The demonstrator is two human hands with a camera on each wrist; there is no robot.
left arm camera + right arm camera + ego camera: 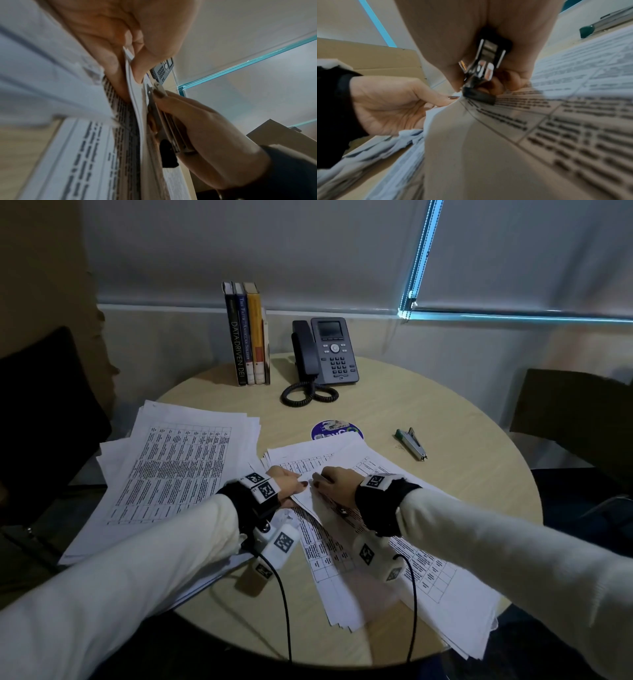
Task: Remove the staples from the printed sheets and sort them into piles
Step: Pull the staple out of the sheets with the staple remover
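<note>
The left hand (286,482) pinches the raised corner of the printed sheets (346,529), thumb on one side and fingers on the other, lifting that corner off the bench (445,419). The right hand (337,482) is clenched around a metal staple remover (481,67), whose tip sits against that same pinched corner, just beside the left grip. These sheets fan out toward the bench's near edge; a second pile (171,470) lies at the left edge. A stapler (411,443) lies toward the right edge, a desk phone (325,354) and upright books (246,333) at the far edge, below drawn window blinds (342,251).
</note>
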